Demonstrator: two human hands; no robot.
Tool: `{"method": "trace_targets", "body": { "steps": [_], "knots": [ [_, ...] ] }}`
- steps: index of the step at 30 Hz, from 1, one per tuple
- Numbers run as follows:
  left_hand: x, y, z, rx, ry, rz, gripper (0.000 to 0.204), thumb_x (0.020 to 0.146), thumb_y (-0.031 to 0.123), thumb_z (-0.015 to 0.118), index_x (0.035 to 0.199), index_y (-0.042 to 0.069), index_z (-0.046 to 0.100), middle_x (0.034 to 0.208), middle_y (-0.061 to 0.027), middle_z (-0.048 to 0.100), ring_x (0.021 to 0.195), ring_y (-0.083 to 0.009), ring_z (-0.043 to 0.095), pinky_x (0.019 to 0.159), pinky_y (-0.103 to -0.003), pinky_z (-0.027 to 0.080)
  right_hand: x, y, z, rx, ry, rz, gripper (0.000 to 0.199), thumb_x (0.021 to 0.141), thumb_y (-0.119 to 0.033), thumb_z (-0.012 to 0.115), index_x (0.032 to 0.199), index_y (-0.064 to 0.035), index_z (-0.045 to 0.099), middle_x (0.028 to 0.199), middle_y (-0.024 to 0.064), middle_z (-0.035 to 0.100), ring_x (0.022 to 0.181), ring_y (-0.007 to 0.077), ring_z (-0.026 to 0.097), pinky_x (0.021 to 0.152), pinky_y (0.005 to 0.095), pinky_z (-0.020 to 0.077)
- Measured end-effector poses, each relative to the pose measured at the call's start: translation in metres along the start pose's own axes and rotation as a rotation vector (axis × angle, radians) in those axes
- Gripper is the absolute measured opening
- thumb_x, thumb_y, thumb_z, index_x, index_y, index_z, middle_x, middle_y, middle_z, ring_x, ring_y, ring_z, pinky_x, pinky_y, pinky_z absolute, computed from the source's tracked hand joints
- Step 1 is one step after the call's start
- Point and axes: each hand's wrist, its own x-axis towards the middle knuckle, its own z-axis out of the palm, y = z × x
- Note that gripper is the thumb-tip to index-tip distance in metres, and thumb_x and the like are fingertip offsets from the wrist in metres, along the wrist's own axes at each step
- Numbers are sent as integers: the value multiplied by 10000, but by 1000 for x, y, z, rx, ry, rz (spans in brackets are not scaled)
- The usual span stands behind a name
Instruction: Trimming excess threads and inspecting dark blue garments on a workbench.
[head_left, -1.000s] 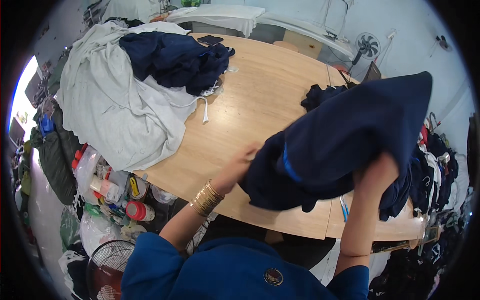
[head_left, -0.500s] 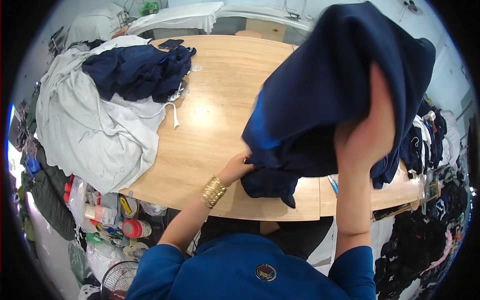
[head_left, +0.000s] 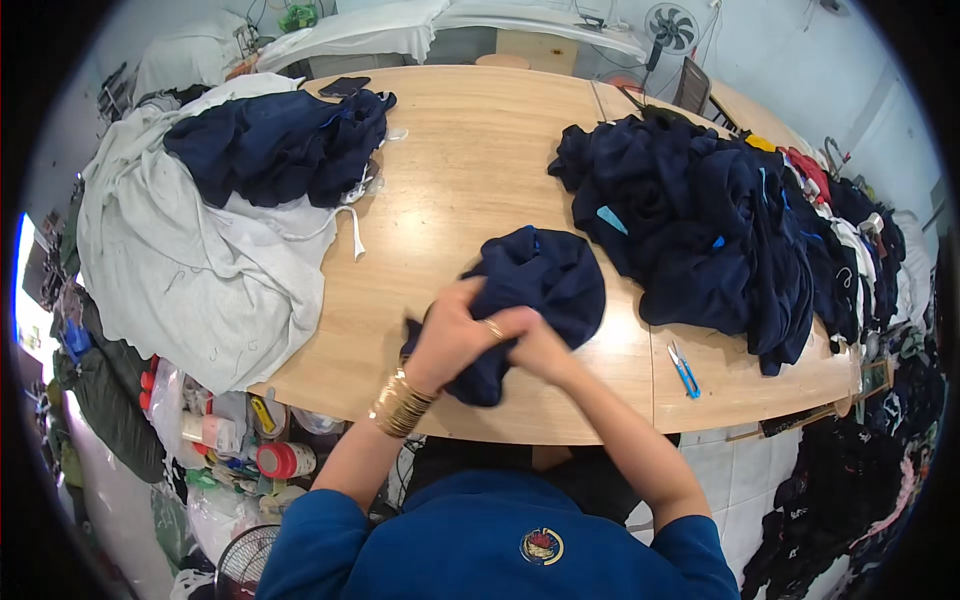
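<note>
A bunched navy garment [head_left: 560, 285] with a small bright blue patch lies on the wooden table in front of me. My left hand [head_left: 452, 335], with gold bracelets at the wrist and a ring, is closed on its near left part. My right hand [head_left: 540, 348] meets the left one over the same cloth, its fingers curled in, slightly blurred and partly covered by the left hand. Part of the fabric hangs past the hands toward the table's near edge. Blue-handled scissors [head_left: 686, 372] lie on the table to the right of the garment.
At right is a big heap of navy garments [head_left: 680, 220]. Light grey cloth [head_left: 190, 270] drapes over the left edge, with another navy garment [head_left: 280, 145] on top and a dark phone [head_left: 345, 87] beyond. Below left stand a red-lidded jar [head_left: 285, 460] and a wire-guarded fan [head_left: 245, 560].
The navy garment, held up high at the right, has come down onto the table. My right hand has dropped and moved left to meet my left hand. The right heap and scissors are now uncovered.
</note>
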Motion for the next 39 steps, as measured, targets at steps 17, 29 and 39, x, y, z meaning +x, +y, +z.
{"method": "trace_targets", "body": {
  "steps": [17, 29, 39],
  "knots": [
    [-7, -88, -40, 336, 177, -123, 479, 750, -10, 541, 1199, 28, 379, 980, -78, 562, 816, -148, 560, 716, -283, 474, -4, -49, -61, -417, -177, -276, 343, 795, -119, 602, 1112, 11, 574, 1063, 139, 607, 979, 193, 584, 880, 295, 445],
    [9, 3, -113, -686, 277, -16, 364, 917, 298, 475, 1165, 33, 483, 922, -56, 608, 959, -219, 589, 845, -385, 495, -52, -112, -214, 499, 786, -28, 148, 856, -107, 585, 977, -23, 606, 858, 27, 636, 745, 92, 605, 696, 199, 471],
    [96, -2, -59, 165, -306, -93, 365, 808, 346, 647, 878, 4, 542, 712, -55, 560, 620, -144, 571, 556, -273, 478, -44, -120, -192, -785, 887, -99, 180, 833, -122, 603, 1003, -64, 590, 987, 44, 560, 830, 186, 550, 732, 298, 437]
  ]
}}
